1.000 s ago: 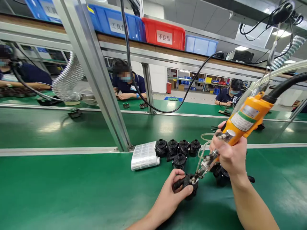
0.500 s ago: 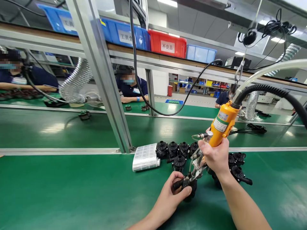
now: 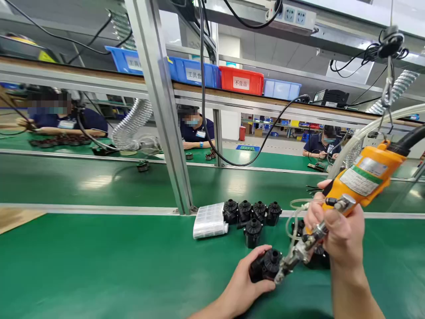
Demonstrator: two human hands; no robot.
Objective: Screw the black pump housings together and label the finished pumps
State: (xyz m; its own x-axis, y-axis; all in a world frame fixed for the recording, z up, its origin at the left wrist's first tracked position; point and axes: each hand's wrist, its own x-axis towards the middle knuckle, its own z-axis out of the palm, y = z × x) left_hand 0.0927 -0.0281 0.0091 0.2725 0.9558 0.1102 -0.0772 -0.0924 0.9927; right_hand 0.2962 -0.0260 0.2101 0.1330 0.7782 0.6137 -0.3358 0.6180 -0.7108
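Note:
My left hand (image 3: 241, 280) is wrapped around a black pump housing (image 3: 271, 265), thumb in front and fingers behind, on the green bench. The housing has a round ribbed top with a short spout pointing up. In my right hand (image 3: 347, 232) is an orange electric screwdriver (image 3: 363, 170), gripped around its body and tilted down to the left. Its metal nose (image 3: 297, 252), with a thin clear tube, ends at the right side of the housing. Whether the tip touches it, I cannot tell.
Several more black pump housings (image 3: 253, 232) stand behind my left hand, beside a folded sheet of silvery labels (image 3: 210, 220). Others sit partly hidden behind my right hand. A metal post (image 3: 166, 110) rises at left. Blue bins and a red bin (image 3: 241, 80) line the shelf. Co-workers sit opposite.
The screwdriver has swung right and nearer, its nose moving from the housing's top to its right side. The housing's round top now faces up more plainly. The whole view has shifted somewhat.

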